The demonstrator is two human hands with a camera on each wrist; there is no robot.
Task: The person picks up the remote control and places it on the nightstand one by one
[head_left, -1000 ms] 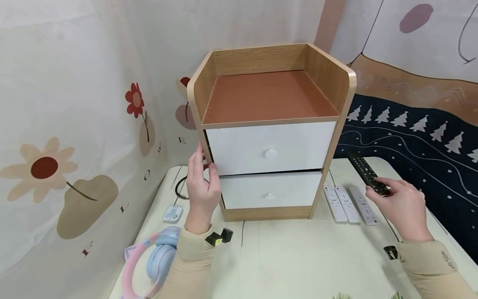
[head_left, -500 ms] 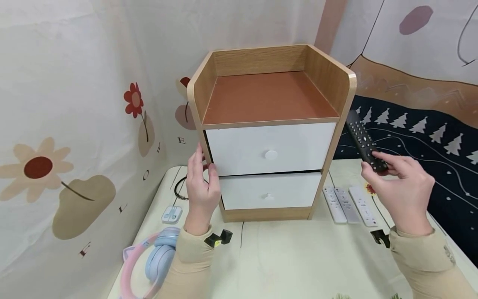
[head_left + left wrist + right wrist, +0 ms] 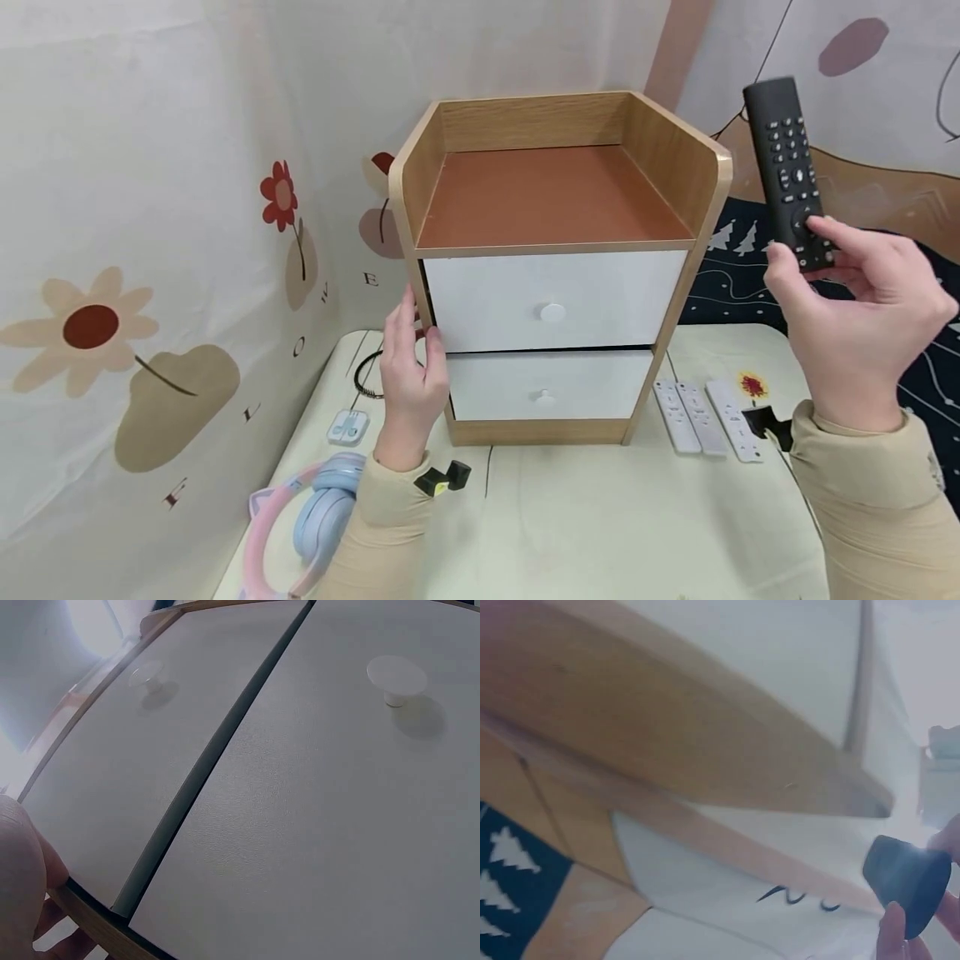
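My right hand (image 3: 870,312) pinches the lower end of a black remote control (image 3: 786,158) between thumb and fingers. The remote stands nearly upright, buttons facing me, beside the cabinet's upper right corner. In the right wrist view, the remote (image 3: 907,885) shows its dark end. A small wooden cabinet (image 3: 555,196) with two white drawers stands on the table, its brown top tray bare. My left hand (image 3: 411,387) lies against the cabinet's left side, fingers straight up along it and thumb at the front edge. Both drawers look closed, the upper one (image 3: 487,304) above the lower one (image 3: 495,387).
Several white power strips (image 3: 733,421) lie right of the cabinet. On the left are pink and blue headphones (image 3: 322,521), a small case with earphones (image 3: 348,427) and a coiled black cord (image 3: 363,379). Printed cloth (image 3: 225,100) hangs behind and at the sides.
My right hand has raised the remote from low over the power strips to above the cabinet's tray level, tilting it upright. My left hand stays against the cabinet's side.
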